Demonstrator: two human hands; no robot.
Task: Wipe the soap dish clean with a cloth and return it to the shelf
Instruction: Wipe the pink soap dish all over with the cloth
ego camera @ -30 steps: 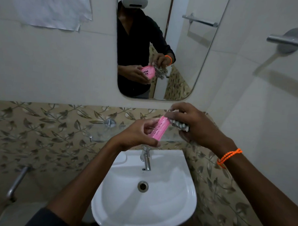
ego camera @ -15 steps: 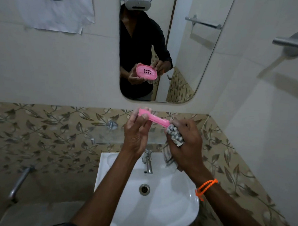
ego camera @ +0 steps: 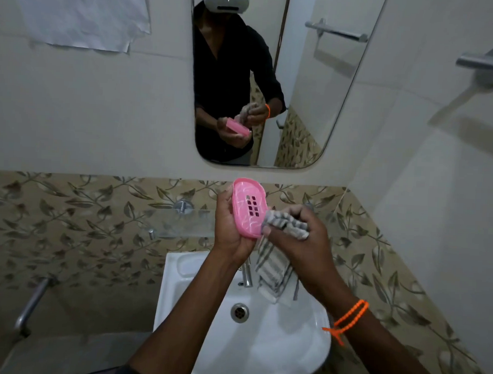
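Since the earlier frame the soap dish (ego camera: 248, 208) has turned from edge-on to face the camera, above the basin (ego camera: 261, 343). The left hand (ego camera: 232, 231) cups it; the right hand (ego camera: 302, 234) pinches the cloth (ego camera: 286, 224) (bunched) against its lower edge. Probably best: sweep the streaked hollow and slots.

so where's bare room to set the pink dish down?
Glass shelf left of the left hand looks bare, bordered by its chrome mounts. The basin bowl around the drain is open. Crowded by the tap, where the cloth hangs from the right hand against the soap dish.
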